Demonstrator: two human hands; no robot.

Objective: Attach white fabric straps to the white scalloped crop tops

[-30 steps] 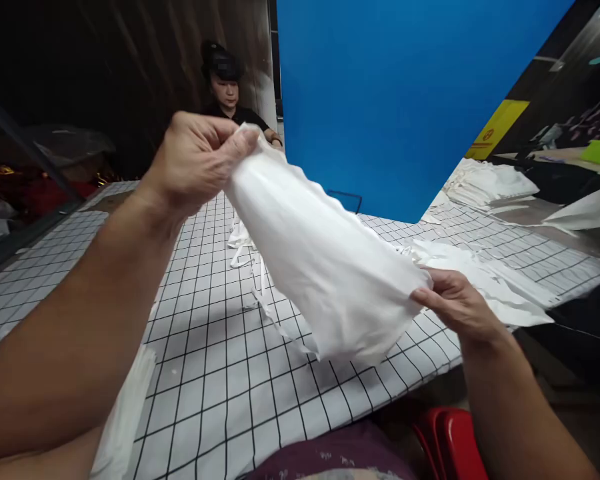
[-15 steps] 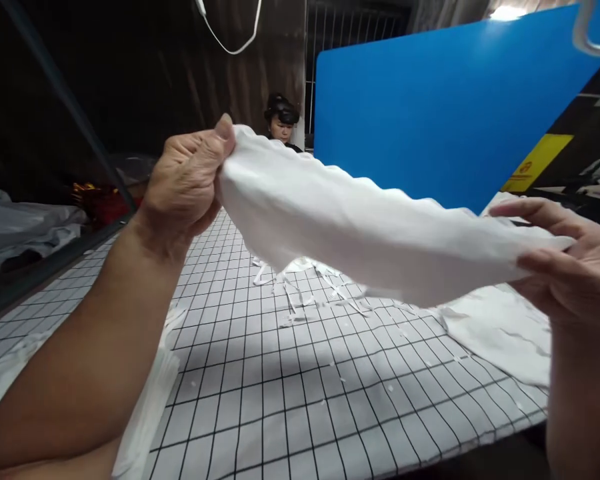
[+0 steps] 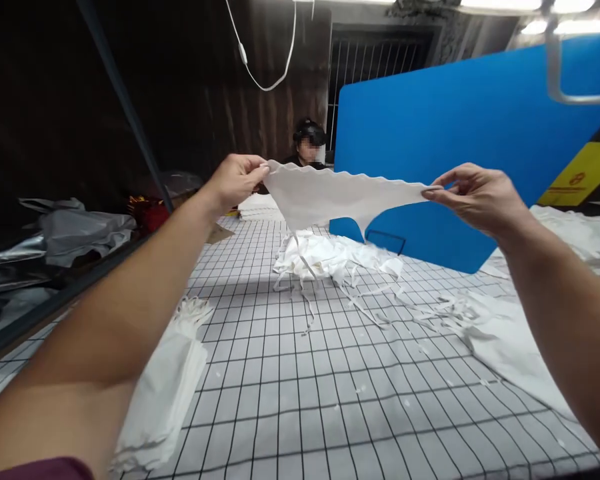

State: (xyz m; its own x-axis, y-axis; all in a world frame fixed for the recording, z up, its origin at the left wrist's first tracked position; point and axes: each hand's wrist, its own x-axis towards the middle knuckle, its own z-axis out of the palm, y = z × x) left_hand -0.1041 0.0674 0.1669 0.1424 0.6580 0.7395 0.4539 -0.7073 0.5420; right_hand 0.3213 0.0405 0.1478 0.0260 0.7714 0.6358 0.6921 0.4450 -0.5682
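Observation:
I hold a white cloth piece (image 3: 330,193) with a wavy top edge stretched flat in the air above the table. My left hand (image 3: 237,179) pinches its left corner and my right hand (image 3: 475,195) pinches its right end. Both arms reach forward over the grid-patterned table (image 3: 300,373). Below the cloth lies a heap of white fabric with loose ties (image 3: 330,257).
A stack of folded white cloth (image 3: 170,380) lies by my left forearm. More white fabric (image 3: 510,340) spreads at the right. A blue panel (image 3: 455,127) stands behind. Another person (image 3: 307,143) sits at the table's far end. Silvery bags (image 3: 75,230) lie on the left.
The cloth has been raised and pulled out thin and level between my hands, which moved farther from me and apart. The view has tilted up.

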